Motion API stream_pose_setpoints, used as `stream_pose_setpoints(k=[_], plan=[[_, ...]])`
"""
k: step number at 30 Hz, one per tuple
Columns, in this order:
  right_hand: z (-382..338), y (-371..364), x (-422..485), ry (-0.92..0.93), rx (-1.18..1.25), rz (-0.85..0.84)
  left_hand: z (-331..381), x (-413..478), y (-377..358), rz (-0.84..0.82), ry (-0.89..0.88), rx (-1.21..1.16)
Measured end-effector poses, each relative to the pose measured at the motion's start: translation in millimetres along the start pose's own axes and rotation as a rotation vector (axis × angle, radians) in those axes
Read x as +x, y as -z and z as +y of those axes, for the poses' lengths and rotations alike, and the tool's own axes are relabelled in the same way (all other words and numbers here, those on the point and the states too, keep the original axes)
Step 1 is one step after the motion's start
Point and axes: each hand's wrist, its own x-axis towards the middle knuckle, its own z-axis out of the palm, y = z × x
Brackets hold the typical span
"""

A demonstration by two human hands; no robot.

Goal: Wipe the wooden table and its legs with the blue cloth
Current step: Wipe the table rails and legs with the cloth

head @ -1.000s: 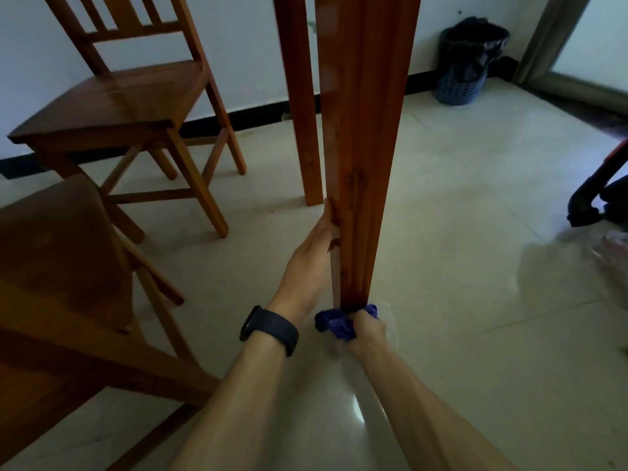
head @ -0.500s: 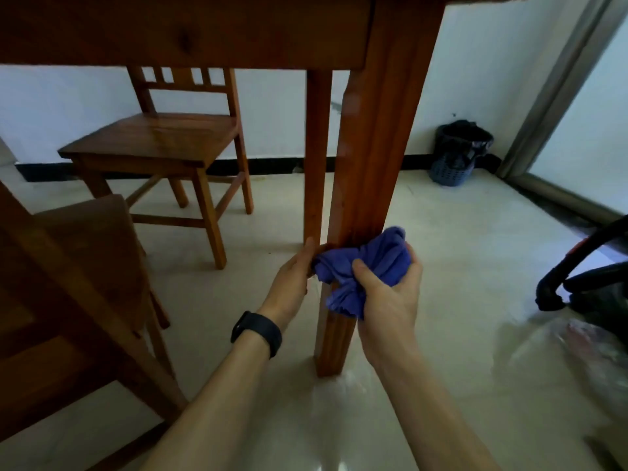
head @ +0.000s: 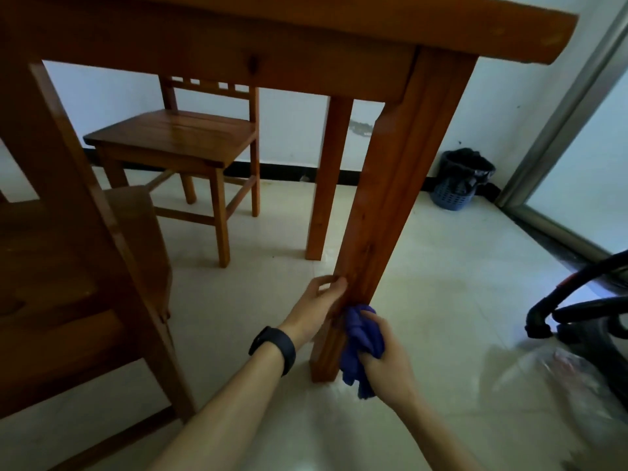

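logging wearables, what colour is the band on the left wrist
Black band, clearest in the head view.

left hand (head: 321, 299) grips the near table leg (head: 387, 205) from its left; right hand (head: 385, 355), lower on the leg's right, clutches the blue cloth (head: 356, 341) against it.
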Motion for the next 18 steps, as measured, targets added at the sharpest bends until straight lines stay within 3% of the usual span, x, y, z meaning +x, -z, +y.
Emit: stream_pose_setpoints(k=[3,6,11,15,18], plan=[[-2,0,-6,-0.087,0.216,0.065,-19,-3,1,-0.159,0.125,0.062],[-19,-12,-5,-0.054,0.19,-0.035,-30,-2,3,-0.21,0.2,-0.097],[-37,-12,5,0.042,0.038,-0.132,-20,7,25,0.077,0.006,-0.129],[-48,9,14,0.141,-0.031,0.199,23,16,39,0.415,-0.25,-0.105],[-54,14,19,0.215,-0.12,0.281,60,17,27,0.424,-0.461,-0.082]])
